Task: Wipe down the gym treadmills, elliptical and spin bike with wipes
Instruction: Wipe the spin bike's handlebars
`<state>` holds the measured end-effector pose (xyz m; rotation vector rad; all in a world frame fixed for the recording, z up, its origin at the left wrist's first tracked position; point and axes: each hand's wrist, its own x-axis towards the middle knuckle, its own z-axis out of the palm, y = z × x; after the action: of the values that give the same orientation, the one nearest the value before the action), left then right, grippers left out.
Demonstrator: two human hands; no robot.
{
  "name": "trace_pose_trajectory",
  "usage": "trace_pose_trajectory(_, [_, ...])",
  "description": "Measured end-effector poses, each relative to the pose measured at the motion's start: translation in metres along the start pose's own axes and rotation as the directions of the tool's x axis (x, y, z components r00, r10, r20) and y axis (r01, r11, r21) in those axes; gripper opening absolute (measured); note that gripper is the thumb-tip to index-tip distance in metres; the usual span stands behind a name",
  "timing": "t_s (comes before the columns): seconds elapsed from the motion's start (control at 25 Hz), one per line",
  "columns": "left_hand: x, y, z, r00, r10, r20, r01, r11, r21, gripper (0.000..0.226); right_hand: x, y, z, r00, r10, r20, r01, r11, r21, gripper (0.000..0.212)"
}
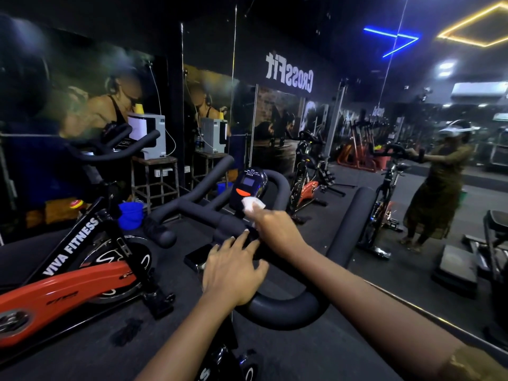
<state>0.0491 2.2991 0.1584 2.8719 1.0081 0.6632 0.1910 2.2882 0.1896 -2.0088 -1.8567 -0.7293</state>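
Wipe in right hand presses against spin bike console.

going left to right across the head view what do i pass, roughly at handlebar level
orange spin bike → blue bucket → left hand → right hand holding the wipe → person's reflection

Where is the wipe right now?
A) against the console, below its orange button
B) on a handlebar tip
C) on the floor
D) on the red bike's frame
A: the right hand holds the white wipe against the console just under the orange button.
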Motion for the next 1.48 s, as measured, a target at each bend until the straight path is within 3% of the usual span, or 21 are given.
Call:
trace_pose_trajectory(0.08, [-0.001,0.000,0.001,1.000,-0.001,-0.006,0.001,1.000,0.001,0.054,-0.006,0.002,-0.019,0.979,-0.144,-0.145,0.152,0.987,0.044,0.037])
trace_pose_trajectory(0.16, [-0.002,-0.001,0.003,1.000,-0.003,0.000,0.003,1.000,-0.018,0.055,0.000,0.022,-0.040,0.934,-0.080,-0.347,0.103,0.994,0.048,0.037])
trace_pose_trajectory(0.2, [-0.002,-0.002,0.003,1.000,-0.005,-0.002,0.005,1.000,-0.023,0.055,0.007,0.038,-0.048,0.923,-0.036,-0.383,0.050,0.998,0.028,0.031])
trace_pose_trajectory(0.24, [-0.002,-0.002,0.003,1.000,-0.006,-0.009,0.006,1.000,-0.029,0.055,0.018,0.054,-0.053,0.933,0.016,-0.359,-0.018,1.000,-0.001,0.024])
trace_pose_trajectory(0.32, [-0.001,-0.002,0.001,1.000,-0.005,-0.014,0.004,0.999,-0.039,0.055,0.038,0.074,-0.054,0.981,0.157,-0.113,-0.168,0.982,-0.088,0.018])
trace_pose_trajectory(0.4, [-0.002,-0.001,0.000,1.000,-0.010,-0.005,0.009,0.999,-0.039,0.055,0.049,0.075,-0.042,0.972,0.218,0.082,-0.206,0.969,-0.135,0.021])
trace_pose_trajectory(0.6, [-0.002,-0.001,-0.001,1.000,-0.007,-0.005,0.007,1.000,-0.029,0.055,0.014,0.052,-0.030,0.977,0.206,-0.059,-0.209,0.977,-0.048,0.021])
trace_pose_trajectory(0.72, [-0.002,0.000,0.000,1.000,-0.015,0.003,0.015,1.000,-0.023,0.055,-0.015,0.035,-0.026,0.972,0.224,-0.064,-0.222,0.974,0.033,0.030])
trace_pose_trajectory(0.96, [-0.002,0.002,0.000,1.000,-0.016,0.003,0.016,1.000,0.005,0.055,-0.060,0.007,-0.040,1.000,-0.015,0.024,0.012,0.991,0.133,0.034])
trace_pose_trajectory(1.08, [-0.002,0.000,0.001,1.000,-0.011,0.000,0.011,1.000,-0.005,0.055,-0.035,0.034,-0.053,0.977,0.215,0.014,-0.212,0.952,0.222,0.025])
trace_pose_trajectory(1.16, [-0.002,-0.001,0.000,1.000,-0.013,0.004,0.013,1.000,-0.016,0.055,-0.005,0.053,-0.052,0.949,0.313,-0.047,-0.304,0.943,0.138,0.024])
trace_pose_trajectory(1.28, [-0.002,0.000,0.000,1.000,-0.015,0.000,0.015,0.999,-0.029,0.054,0.020,0.050,-0.045,0.956,0.287,0.052,-0.285,0.957,-0.052,0.017])
trace_pose_trajectory(1.48, [0.000,-0.002,0.002,1.000,-0.015,-0.001,0.015,1.000,-0.013,0.054,-0.020,0.018,-0.035,0.985,0.145,0.096,-0.142,0.989,-0.040,0.003])
